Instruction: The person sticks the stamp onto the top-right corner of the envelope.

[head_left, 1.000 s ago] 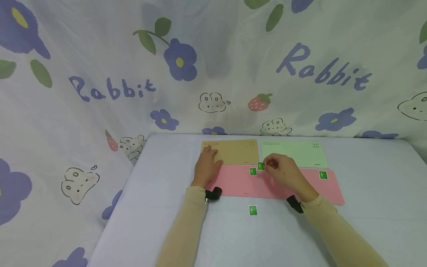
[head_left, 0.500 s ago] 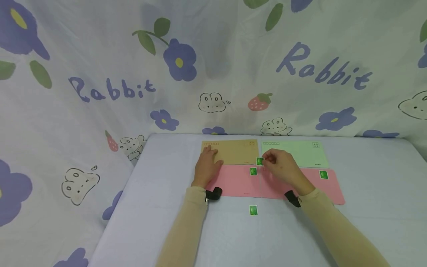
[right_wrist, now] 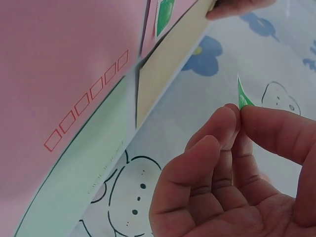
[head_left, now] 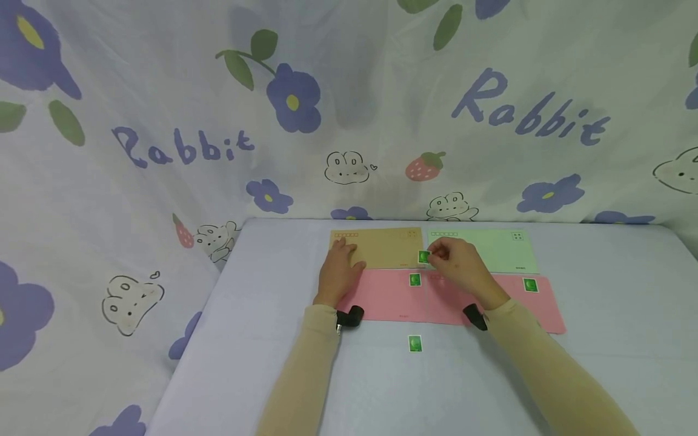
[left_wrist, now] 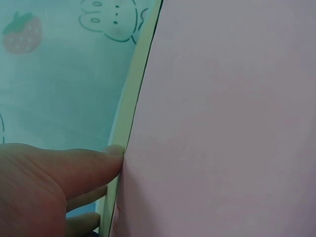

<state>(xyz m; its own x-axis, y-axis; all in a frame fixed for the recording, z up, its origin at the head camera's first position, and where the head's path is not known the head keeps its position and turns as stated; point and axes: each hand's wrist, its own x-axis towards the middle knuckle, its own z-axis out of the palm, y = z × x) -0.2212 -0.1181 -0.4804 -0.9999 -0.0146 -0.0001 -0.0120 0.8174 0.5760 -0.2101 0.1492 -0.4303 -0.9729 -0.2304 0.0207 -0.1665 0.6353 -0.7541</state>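
Note:
Between thumb and fingertips my right hand (head_left: 458,263) pinches a small green stamp (head_left: 423,257), held up near the right edge of the tan envelope (head_left: 382,251). In the right wrist view that stamp (right_wrist: 243,96) shows edge-on above the fingertips. My left hand (head_left: 339,272) rests on the tan envelope's left part, fingers spread; the left wrist view shows its thumb (left_wrist: 94,165) at the envelope's edge. Two pink envelopes (head_left: 376,303) lie side by side in front, each with a green stamp at its upper right. The light green envelope (head_left: 501,251) is behind my right hand.
One loose green stamp (head_left: 415,343) lies on the white tabletop (head_left: 371,387) in front of the pink envelopes. A patterned cloth (head_left: 382,109) with flowers and rabbits hangs behind and to the left of the table.
My right hand has moved away from me and slightly left, carrying the stamp from over the pink envelopes to the tan envelope's right side. My left hand stays in place.

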